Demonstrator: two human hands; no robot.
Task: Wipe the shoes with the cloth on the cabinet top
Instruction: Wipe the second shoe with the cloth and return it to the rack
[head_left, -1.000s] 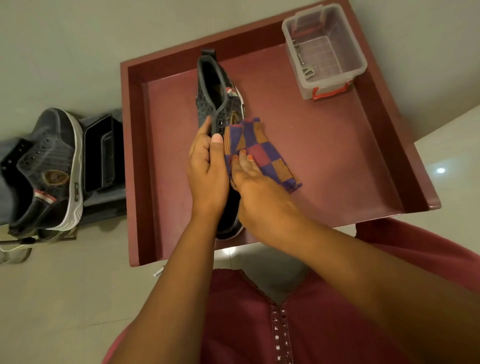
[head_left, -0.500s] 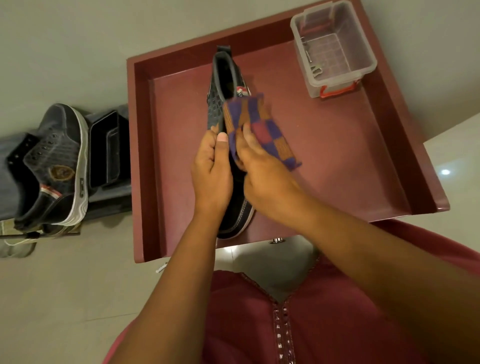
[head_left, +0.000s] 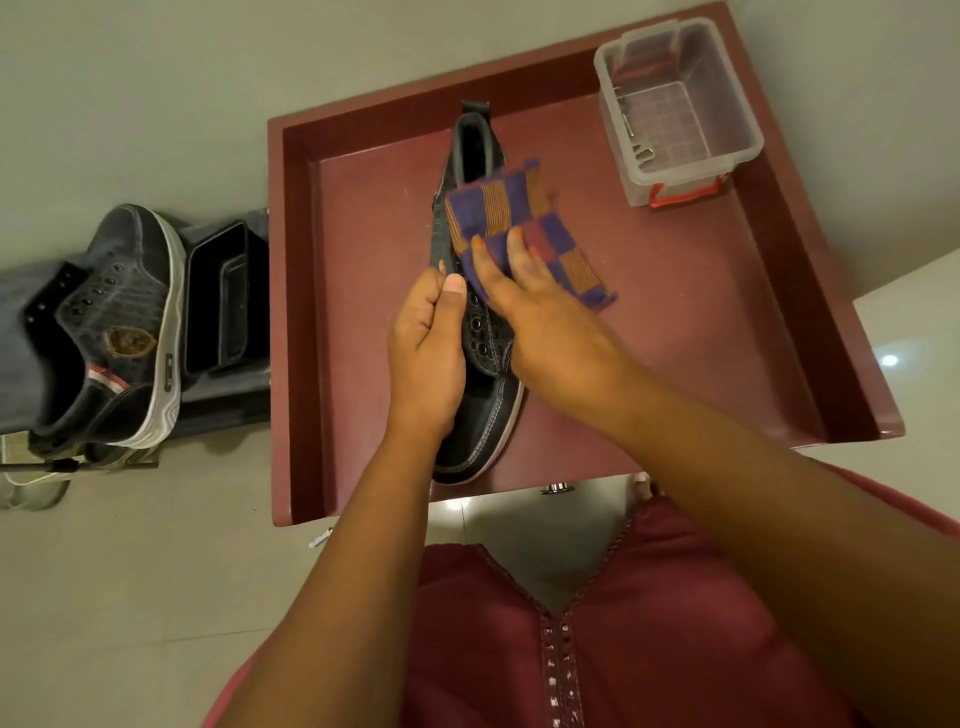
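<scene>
No text can be read. The second shoe (head_left: 114, 322) at far left bears a gold emblem, possibly a crest, too blurred to make out.

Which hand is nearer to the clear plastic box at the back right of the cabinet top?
Right. The right hand presses the checked cloth on the shoe, below-left of the clear plastic box. The left hand grips the shoe's far side.

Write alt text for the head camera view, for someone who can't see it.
A person's right hand presses a checked purple and orange cloth onto a black shoe that the left hand grips, on a dark red cabinet top. A clear plastic box stands at the far right corner; a second shoe rests off to the left.
</scene>
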